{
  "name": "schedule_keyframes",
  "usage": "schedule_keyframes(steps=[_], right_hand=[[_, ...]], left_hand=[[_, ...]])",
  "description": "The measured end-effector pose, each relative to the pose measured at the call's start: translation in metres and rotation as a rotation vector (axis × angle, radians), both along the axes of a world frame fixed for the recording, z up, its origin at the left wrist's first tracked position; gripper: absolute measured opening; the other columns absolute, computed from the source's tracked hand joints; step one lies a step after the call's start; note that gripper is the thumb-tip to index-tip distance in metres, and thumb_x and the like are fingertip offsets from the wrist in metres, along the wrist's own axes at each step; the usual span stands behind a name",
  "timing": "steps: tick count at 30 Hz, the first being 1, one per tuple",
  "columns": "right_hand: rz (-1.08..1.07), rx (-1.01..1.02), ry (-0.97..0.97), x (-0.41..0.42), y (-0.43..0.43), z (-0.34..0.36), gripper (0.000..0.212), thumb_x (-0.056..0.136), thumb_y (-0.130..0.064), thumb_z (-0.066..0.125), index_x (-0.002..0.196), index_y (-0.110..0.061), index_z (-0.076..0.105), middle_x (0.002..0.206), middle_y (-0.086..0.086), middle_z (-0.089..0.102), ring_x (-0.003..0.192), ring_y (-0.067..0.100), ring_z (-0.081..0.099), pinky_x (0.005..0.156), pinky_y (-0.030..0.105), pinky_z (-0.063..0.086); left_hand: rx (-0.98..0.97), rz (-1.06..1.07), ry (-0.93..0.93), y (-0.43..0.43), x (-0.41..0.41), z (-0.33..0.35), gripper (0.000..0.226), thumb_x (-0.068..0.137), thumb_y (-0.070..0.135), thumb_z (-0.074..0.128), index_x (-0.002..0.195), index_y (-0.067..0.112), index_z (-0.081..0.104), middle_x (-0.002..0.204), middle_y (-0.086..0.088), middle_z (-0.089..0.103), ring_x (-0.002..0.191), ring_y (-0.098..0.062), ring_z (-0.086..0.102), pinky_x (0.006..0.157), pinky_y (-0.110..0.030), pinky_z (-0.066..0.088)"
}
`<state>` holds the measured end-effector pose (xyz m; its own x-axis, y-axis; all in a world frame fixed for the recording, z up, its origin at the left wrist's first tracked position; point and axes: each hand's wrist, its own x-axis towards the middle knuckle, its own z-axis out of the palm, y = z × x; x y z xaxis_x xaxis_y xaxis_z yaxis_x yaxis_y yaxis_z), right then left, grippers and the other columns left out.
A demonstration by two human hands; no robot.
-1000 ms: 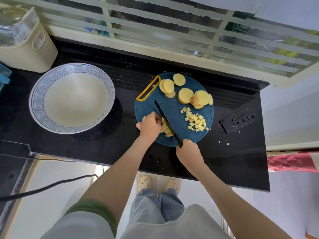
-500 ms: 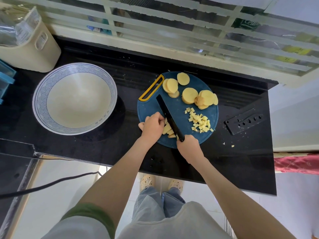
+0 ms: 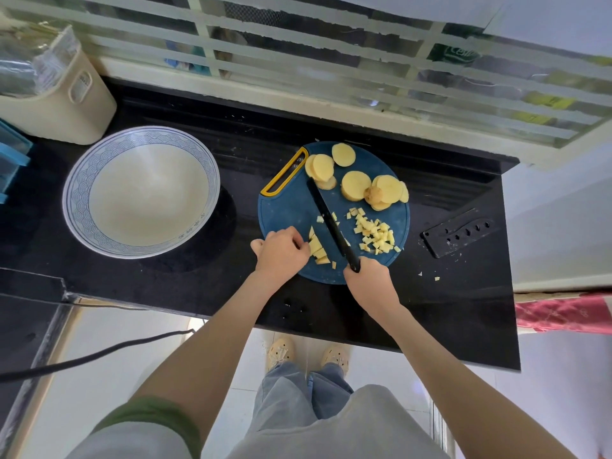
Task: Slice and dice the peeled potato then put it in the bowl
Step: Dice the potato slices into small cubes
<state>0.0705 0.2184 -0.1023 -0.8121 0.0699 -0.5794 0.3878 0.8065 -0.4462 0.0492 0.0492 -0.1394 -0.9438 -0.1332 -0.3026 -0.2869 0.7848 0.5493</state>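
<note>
On the black bench (image 3: pixel 198 276) a round blue cutting board (image 3: pixel 284 213) is lying. The left hand (image 3: pixel 281 253) is resting at the board's near-left edge, its curled grip pinning a bunch of potato strips (image 3: pixel 317 248). The right hand (image 3: pixel 369 279) is sitting at the board's near edge, its grip wrapped round the handle of a black knife (image 3: pixel 326 217). The blade is running diagonally across the board's middle, just right of the strips. Diced potato (image 3: pixel 376 235) is lying on the board's right half, and round potato slices (image 3: pixel 356 185) are sitting along its far side. A white, blue-rimmed bowl (image 3: pixel 76 193) is standing left of the board, apart from it; a black knife sheath (image 3: pixel 458 231) is lying to the board's right.
</note>
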Motion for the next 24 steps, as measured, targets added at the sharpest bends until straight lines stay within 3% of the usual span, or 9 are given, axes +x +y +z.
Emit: schedule_keyframes(steps=[4, 8, 19, 24], right_hand=[[0.059, 0.0, 0.0, 0.009, -0.01, 0.001, 0.017, 0.096, -0.021, 0.046, 0.085, -0.012, 0.054, 0.072, 0.001, 0.052, 0.063, 0.013, 0.051, 0.058, 0.026, 0.044], [0.062, 0.002, -0.02, 0.018, -0.012, -0.002, 0.018, 0.097, -0.021, 0.045, 0.084, -0.012, 0.054, 0.073, 0.001, 0.054, 0.067, 0.015, 0.054, 0.066, 0.031, 0.049], [0.064, 0.064, -0.072, 0.023, -0.017, -0.012, 0.017, 0.098, -0.024, 0.045, 0.089, -0.012, 0.053, 0.073, 0.001, 0.052, 0.064, 0.013, 0.054, 0.055, 0.024, 0.044], [0.025, 0.075, -0.099, 0.021, -0.021, -0.016, 0.016, 0.098, -0.025, 0.047, 0.095, -0.011, 0.055, 0.08, 0.004, 0.056, 0.076, 0.019, 0.062, 0.07, 0.033, 0.055]], left_hand=[[0.039, -0.07, -0.027, -0.003, 0.009, -0.002, 0.019, 0.089, 0.04, 0.056, 0.101, 0.025, 0.056, 0.082, 0.009, 0.059, 0.094, -0.015, 0.05, 0.077, -0.035, 0.023], [0.049, -0.078, 0.002, 0.001, 0.012, -0.003, 0.024, 0.094, 0.039, 0.054, 0.111, 0.022, 0.055, 0.087, 0.009, 0.058, 0.096, -0.016, 0.051, 0.078, -0.034, 0.023], [0.006, -0.082, 0.038, 0.004, 0.013, -0.005, 0.015, 0.095, 0.032, 0.054, 0.101, 0.018, 0.059, 0.091, 0.005, 0.059, 0.098, -0.019, 0.05, 0.081, -0.035, 0.023], [-0.006, -0.12, 0.042, 0.004, 0.011, -0.005, 0.014, 0.095, 0.028, 0.054, 0.1, 0.017, 0.059, 0.095, 0.003, 0.059, 0.098, -0.019, 0.049, 0.082, -0.036, 0.024]])
